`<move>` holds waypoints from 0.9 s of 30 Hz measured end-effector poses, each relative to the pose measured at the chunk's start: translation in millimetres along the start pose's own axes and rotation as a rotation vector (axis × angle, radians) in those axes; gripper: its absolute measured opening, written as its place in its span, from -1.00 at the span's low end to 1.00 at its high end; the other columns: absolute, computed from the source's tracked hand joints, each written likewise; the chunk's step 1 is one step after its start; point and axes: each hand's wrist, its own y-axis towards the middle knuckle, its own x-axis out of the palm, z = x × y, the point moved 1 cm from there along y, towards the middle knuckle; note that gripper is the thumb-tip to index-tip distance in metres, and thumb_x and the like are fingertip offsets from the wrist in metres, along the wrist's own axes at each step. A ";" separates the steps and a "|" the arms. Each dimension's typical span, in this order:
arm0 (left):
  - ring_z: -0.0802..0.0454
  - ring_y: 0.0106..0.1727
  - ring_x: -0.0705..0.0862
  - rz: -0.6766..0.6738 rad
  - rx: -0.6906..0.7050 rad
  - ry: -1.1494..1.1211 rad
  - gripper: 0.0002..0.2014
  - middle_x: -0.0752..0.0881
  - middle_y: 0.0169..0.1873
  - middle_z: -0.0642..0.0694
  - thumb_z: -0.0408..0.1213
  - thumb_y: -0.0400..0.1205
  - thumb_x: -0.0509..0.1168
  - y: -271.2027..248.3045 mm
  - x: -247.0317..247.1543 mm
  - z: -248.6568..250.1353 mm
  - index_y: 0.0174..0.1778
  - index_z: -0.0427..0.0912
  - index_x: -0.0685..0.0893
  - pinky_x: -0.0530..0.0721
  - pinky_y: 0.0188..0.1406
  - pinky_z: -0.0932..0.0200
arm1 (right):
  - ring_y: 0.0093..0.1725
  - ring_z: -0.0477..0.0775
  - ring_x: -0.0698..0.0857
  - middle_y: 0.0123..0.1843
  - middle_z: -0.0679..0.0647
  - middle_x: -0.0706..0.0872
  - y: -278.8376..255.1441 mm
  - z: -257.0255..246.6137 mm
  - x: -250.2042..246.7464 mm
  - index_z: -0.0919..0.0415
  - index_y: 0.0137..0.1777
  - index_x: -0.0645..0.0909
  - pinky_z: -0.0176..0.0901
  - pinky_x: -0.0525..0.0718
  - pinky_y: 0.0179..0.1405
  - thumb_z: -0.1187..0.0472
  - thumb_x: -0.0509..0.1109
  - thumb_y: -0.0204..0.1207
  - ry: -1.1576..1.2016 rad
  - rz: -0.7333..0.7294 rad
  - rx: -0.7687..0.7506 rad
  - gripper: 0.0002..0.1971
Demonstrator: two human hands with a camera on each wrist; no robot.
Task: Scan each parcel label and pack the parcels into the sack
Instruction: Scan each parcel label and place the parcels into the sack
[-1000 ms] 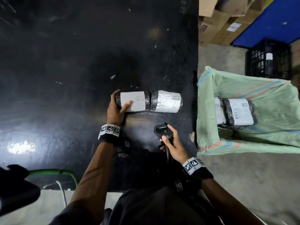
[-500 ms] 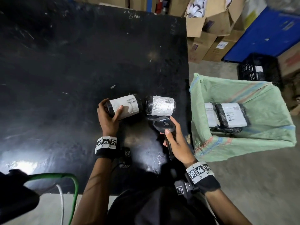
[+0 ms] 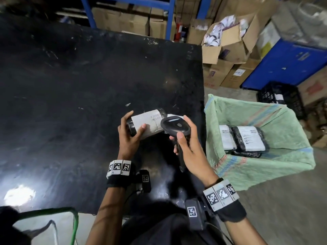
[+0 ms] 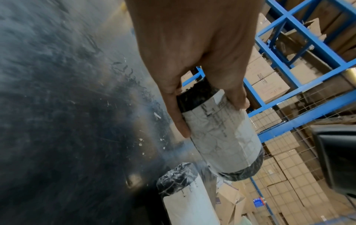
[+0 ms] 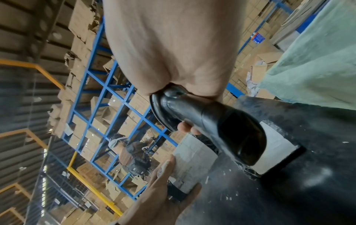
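Note:
My left hand grips a black-wrapped cylindrical parcel with a white label, lifted off the black table and tilted; the same parcel fills the left wrist view. My right hand holds a black barcode scanner by its handle, its head close over the parcel's right end. A second labelled parcel lies on the table behind the scanner, mostly hidden in the head view. The green woven sack stands open right of the table with two labelled parcels inside.
Cardboard boxes and blue racking stand beyond the table. A black plastic crate sits behind the sack. A green-rimmed object is at the near left table edge. A person stands by the racking.
My left hand has lifted the left parcel off the table and tilted it. My right hand has brought the scanner up and forward over the parcel's end. The head view has tilted up.

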 end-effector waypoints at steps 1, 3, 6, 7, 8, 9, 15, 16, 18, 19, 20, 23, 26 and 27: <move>-0.05 0.32 0.67 -0.016 0.003 0.009 -0.40 0.59 0.37 -0.08 0.05 0.56 0.54 -2.6 -0.1 1.8 0.51 0.09 0.55 0.71 0.42 -0.18 | -0.29 0.10 0.62 0.03 -0.04 0.74 -0.9 -3.1 0.2 -0.22 0.66 0.13 0.24 0.71 -0.02 -0.02 0.17 0.74 -0.001 -0.006 -0.005 -0.48; -0.04 0.34 0.62 -0.036 0.010 0.039 -0.47 0.54 0.37 -0.24 -0.01 0.56 0.53 -7.4 0.0 7.2 0.45 0.12 0.57 0.68 0.44 -0.02 | -0.29 0.09 0.62 0.04 0.00 0.74 -2.7 -8.5 1.1 -0.19 0.67 0.13 0.20 0.72 -0.03 -0.03 0.17 0.74 0.001 -0.014 -0.011 -0.47; -0.12 0.36 0.57 -0.035 0.039 0.073 -0.50 0.53 0.29 -0.16 -0.04 0.55 0.53 -10.7 0.7 12.3 0.41 0.13 0.58 0.67 0.43 -0.03 | -0.29 0.10 0.62 0.03 0.08 0.73 -5.1 -13.8 3.0 -0.15 0.67 0.15 0.17 0.71 -0.05 -0.07 0.16 0.71 0.017 -0.015 -0.031 -0.46; -0.11 0.36 0.56 -0.033 0.041 0.083 -0.49 0.53 0.28 -0.14 -0.03 0.54 0.53 -10.9 0.9 11.9 0.41 0.11 0.58 0.66 0.44 -0.03 | -0.29 0.10 0.62 0.02 0.08 0.73 -5.9 -14.6 3.4 -0.15 0.66 0.16 0.17 0.71 -0.06 -0.07 0.16 0.71 0.022 -0.017 -0.040 -0.46; -0.08 0.36 0.55 -0.033 0.033 0.087 -0.47 0.53 0.27 -0.13 -0.02 0.54 0.54 -11.3 1.2 11.6 0.42 0.09 0.59 0.65 0.44 -0.02 | -0.29 0.10 0.62 0.01 0.09 0.72 -6.3 -14.8 3.4 -0.17 0.65 0.17 0.17 0.71 -0.06 -0.08 0.15 0.71 0.022 -0.021 -0.045 -0.48; -0.08 0.37 0.54 -0.033 0.028 0.087 -0.46 0.53 0.26 -0.08 0.00 0.52 0.55 -12.1 1.9 11.1 0.42 0.08 0.59 0.64 0.44 -0.01 | -0.29 0.10 0.62 -0.01 0.09 0.71 -6.6 -14.8 3.2 -0.18 0.65 0.17 0.16 0.71 -0.06 -0.07 0.15 0.72 0.017 -0.025 -0.045 -0.49; -0.24 0.40 0.57 -0.024 0.021 0.075 -0.43 0.50 0.22 -0.01 0.17 0.46 0.53 -16.9 5.1 9.0 0.38 0.23 0.57 0.68 0.44 -0.22 | -0.28 0.09 0.64 -0.04 0.10 0.71 -8.5 -13.4 0.6 -0.25 0.63 0.17 0.17 0.73 -0.08 -0.09 0.13 0.73 0.001 -0.030 -0.038 -0.52; -0.25 0.40 0.57 -0.024 0.018 0.073 -0.44 0.50 0.22 0.02 0.17 0.46 0.54 -17.4 5.9 8.2 0.37 0.26 0.57 0.68 0.43 -0.25 | -0.28 0.09 0.64 -0.04 0.11 0.71 -8.7 -12.9 0.1 -0.25 0.63 0.17 0.17 0.73 -0.08 -0.09 0.14 0.73 -0.003 -0.029 -0.037 -0.52; -0.27 0.40 0.58 -0.026 0.013 0.059 -0.45 0.50 0.23 0.01 0.17 0.45 0.55 -18.9 7.6 7.6 0.36 0.30 0.57 0.68 0.42 -0.29 | -0.29 0.08 0.63 -0.04 0.11 0.72 -9.3 -12.1 -1.5 -0.24 0.63 0.17 0.17 0.73 -0.09 -0.11 0.14 0.71 0.001 -0.025 -0.035 -0.50; -0.27 0.41 0.58 -0.026 0.008 0.052 -0.45 0.49 0.24 0.00 0.17 0.45 0.55 -19.6 8.5 7.5 0.35 0.32 0.57 0.68 0.42 -0.30 | -0.29 0.08 0.63 -0.04 0.10 0.72 -9.7 -11.8 -2.2 -0.23 0.63 0.17 0.18 0.72 -0.10 -0.13 0.14 0.71 0.002 -0.023 -0.036 -0.49; -0.26 0.41 0.58 -0.028 0.005 0.048 -0.46 0.49 0.24 0.02 0.17 0.45 0.56 -20.4 9.3 7.7 0.34 0.34 0.56 0.68 0.42 -0.30 | -0.30 0.07 0.63 -0.05 0.09 0.72 -10.0 -11.4 -2.9 -0.23 0.63 0.18 0.18 0.72 -0.10 -0.14 0.14 0.70 0.002 -0.022 -0.037 -0.49; -0.26 0.42 0.56 -0.029 0.019 0.056 -0.47 0.51 0.25 0.17 0.17 0.45 0.55 -22.8 11.1 9.1 0.32 0.41 0.55 0.67 0.42 -0.30 | -0.30 0.06 0.64 -0.05 0.08 0.72 -11.2 -10.5 -4.5 -0.23 0.63 0.18 0.17 0.73 -0.11 -0.13 0.14 0.70 0.001 -0.021 -0.034 -0.49; -0.21 0.44 0.53 -0.022 0.025 0.070 -0.45 0.53 0.27 0.20 0.17 0.45 0.54 -24.0 12.5 9.2 0.35 0.31 0.56 0.65 0.45 -0.27 | -0.30 0.05 0.64 -0.05 0.07 0.73 -12.5 -9.6 -6.0 -0.23 0.64 0.17 0.19 0.73 -0.11 -0.14 0.15 0.69 0.006 -0.016 -0.025 -0.48; -0.20 0.44 0.53 -0.021 0.026 0.073 -0.44 0.53 0.28 0.21 0.17 0.45 0.54 -24.2 12.8 8.8 0.36 0.28 0.57 0.65 0.45 -0.26 | -0.30 0.05 0.64 -0.05 0.07 0.73 -13.0 -9.3 -6.5 -0.23 0.64 0.16 0.20 0.73 -0.11 -0.15 0.15 0.69 0.006 -0.014 -0.022 -0.47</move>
